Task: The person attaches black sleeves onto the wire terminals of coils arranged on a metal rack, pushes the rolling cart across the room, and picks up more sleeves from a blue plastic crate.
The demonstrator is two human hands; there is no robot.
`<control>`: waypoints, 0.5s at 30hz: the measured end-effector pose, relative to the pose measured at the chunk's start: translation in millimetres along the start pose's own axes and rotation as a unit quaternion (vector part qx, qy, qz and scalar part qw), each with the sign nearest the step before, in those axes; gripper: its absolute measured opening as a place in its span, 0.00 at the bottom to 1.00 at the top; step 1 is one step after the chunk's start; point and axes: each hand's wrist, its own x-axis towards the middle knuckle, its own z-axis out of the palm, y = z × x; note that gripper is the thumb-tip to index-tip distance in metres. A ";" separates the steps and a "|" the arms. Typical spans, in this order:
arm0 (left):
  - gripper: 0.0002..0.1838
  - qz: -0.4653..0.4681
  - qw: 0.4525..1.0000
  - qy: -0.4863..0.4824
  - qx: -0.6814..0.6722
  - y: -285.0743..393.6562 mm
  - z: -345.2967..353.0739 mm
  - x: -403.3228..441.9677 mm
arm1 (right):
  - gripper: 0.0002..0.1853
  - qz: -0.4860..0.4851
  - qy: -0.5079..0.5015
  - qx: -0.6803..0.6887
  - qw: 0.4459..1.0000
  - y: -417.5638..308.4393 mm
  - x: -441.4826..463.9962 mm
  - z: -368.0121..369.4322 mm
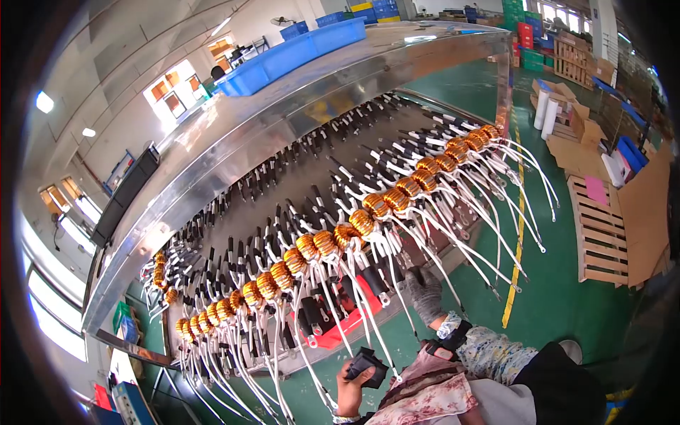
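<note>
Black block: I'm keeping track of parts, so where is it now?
In the head view, the black block is at bottom centre, in the left hand, next to the hanging ends of the white cables.

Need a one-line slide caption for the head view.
Row of copper-coloured coils with white leads; gloved right hand near them, left hand holding a black object.

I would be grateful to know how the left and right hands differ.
The right hand wears a grey glove; the left hand shows bare fingers. The left hand holds a black object; whether the right hand grips anything is unclear. Both are near the white leads.
</note>
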 end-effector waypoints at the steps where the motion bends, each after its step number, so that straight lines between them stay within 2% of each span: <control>1: 0.18 -0.007 1.000 0.006 0.018 3.6 2.4 -5.4 | 0.12 -0.023 0.004 0.013 1.000 3.2 -2.5 -4.0; 4: 0.18 0.004 0.999 0.012 -0.046 15.8 14.1 -18.3 | 0.10 0.006 -0.030 -0.008 1.000 9.5 -11.0 -17.3; 5: 0.19 0.014 0.996 0.009 -0.085 9.5 9.7 -19.4 | 0.10 -0.008 -0.016 -0.013 1.000 31.0 -11.4 -13.8; 6: 0.20 0.021 0.993 -0.004 -0.113 22.7 16.7 -22.1 | 0.10 -0.007 -0.018 -0.015 1.000 21.2 -10.7 -15.0; 9: 0.17 0.005 0.992 0.042 -0.118 47.7 34.9 -39.0 | 0.11 0.048 -0.058 0.061 0.995 2.6 -4.8 -11.5; 11: 0.17 0.014 0.994 -0.049 -0.096 46.3 27.6 -36.9 | 0.13 -0.012 -0.011 0.008 1.000 4.3 3.6 -2.1; 12: 0.17 0.015 0.994 -0.047 -0.095 48.9 30.4 -39.2 | 0.13 -0.013 -0.013 0.011 1.000 1.6 9.2 4.0; 14: 0.16 0.005 0.992 -0.005 -0.128 54.3 39.6 -47.7 | 0.15 0.066 -0.033 0.089 0.993 -3.8 19.8 13.8; 15: 0.16 0.005 0.991 -0.008 -0.131 52.4 40.4 -48.3 | 0.15 0.067 -0.033 0.089 0.993 -3.7 20.4 12.2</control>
